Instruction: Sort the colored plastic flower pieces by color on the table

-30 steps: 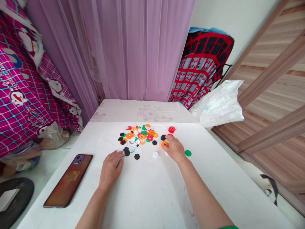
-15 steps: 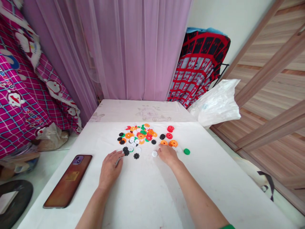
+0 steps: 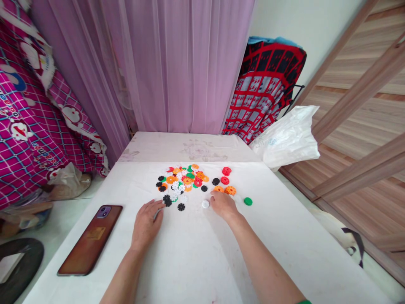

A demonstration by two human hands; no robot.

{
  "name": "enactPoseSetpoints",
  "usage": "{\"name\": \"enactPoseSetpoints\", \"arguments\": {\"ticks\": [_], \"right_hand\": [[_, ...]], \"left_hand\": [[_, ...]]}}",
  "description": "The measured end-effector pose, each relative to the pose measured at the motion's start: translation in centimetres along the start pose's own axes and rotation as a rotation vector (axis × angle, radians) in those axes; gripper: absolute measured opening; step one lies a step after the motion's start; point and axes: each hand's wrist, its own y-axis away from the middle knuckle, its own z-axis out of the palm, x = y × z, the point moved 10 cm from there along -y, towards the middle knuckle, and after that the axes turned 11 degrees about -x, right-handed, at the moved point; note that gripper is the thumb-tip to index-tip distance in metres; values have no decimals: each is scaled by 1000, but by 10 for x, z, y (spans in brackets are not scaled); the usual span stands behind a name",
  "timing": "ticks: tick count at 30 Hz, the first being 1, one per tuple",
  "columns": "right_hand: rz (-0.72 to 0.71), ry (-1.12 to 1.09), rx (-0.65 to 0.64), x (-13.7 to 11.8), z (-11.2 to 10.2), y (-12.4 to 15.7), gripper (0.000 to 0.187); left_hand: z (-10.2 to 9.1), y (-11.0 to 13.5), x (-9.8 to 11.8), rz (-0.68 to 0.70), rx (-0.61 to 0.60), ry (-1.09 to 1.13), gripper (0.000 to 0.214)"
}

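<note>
A heap of small plastic snowflake discs (image 3: 183,180) in orange, red, green, white and black lies mid-table. My left hand (image 3: 146,223) rests flat and open on the white table (image 3: 196,257), its fingertips next to a black disc (image 3: 168,202). Another black disc (image 3: 181,207) lies just right of it. My right hand (image 3: 223,205) rests on the table with bent fingers and holds nothing; its fingertips touch a single white disc (image 3: 205,204). Two orange discs (image 3: 230,190) and two red discs (image 3: 225,171) lie just beyond that hand. A green disc (image 3: 248,201) sits to its right.
A phone in a brown case (image 3: 89,239) lies at the table's left front. A white plastic bag (image 3: 287,137) sits off the right rear corner. Pink curtains (image 3: 177,63) hang behind, a patterned magenta blanket (image 3: 28,109) at left, and a red checked cloth (image 3: 265,84) over a rack.
My right hand drew back toward me from the orange and red discs to the white disc, uncovering them. My left hand stayed put.
</note>
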Motion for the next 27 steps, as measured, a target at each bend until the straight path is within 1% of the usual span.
{"name": "enactPoseSetpoints", "arguments": {"ticks": [2, 5, 10, 13, 18, 27], "right_hand": [[-31, 0, 27, -4, 1, 6, 31], [-71, 6, 43, -10, 7, 15, 33], [-47, -4, 49, -11, 21, 21, 36], [-32, -13, 52, -9, 26, 20, 33], [-21, -3, 71, -10, 25, 14, 28], [-87, 22, 85, -36, 22, -5, 26]], "left_hand": [[0, 0, 0, -5, -3, 2, 28], [0, 0, -1, -13, -3, 7, 28], [0, 1, -1, -15, 0, 16, 28], [0, 1, -1, -14, 3, 17, 28], [0, 1, 0, -13, -1, 21, 28], [0, 1, 2, -28, -7, 26, 28]]}}
